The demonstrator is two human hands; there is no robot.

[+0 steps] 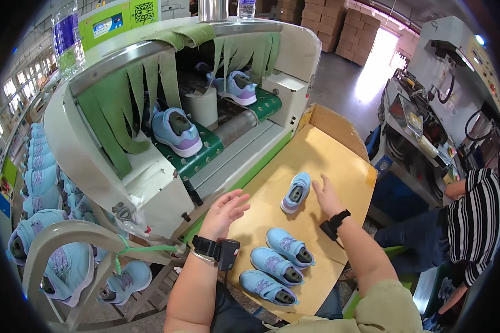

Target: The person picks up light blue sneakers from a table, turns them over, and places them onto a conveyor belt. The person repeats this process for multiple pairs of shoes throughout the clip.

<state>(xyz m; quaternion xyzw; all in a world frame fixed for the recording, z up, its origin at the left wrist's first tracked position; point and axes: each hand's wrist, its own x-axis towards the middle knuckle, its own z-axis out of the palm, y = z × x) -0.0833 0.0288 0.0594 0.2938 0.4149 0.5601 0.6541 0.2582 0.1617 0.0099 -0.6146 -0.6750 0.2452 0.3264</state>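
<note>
My left hand point(224, 213) is raised over the left edge of the wooden table, fingers apart, holding nothing. Close beside a light blue shoe point(296, 192), my right hand point(326, 195) has its fingers spread; a small gap seems to lie between them. That shoe stands alone on the table point(339, 161), with a dark form inside it. Nearer to me, three more blue shoes point(276, 265) lie side by side, dark forms in their openings. On the machine's green conveyor belts, one blue and purple shoe point(177, 131) sits at the left outlet and another shoe point(238, 89) at the right.
Green strip curtains point(108, 111) hang over the machine's openings. At left, a rack point(66, 227) holds many blue shoes. A bottle point(68, 41) stands on the machine. Another person in a striped shirt point(480, 216) is at right, near a second machine point(411, 127). Cardboard boxes point(358, 36) are stacked behind.
</note>
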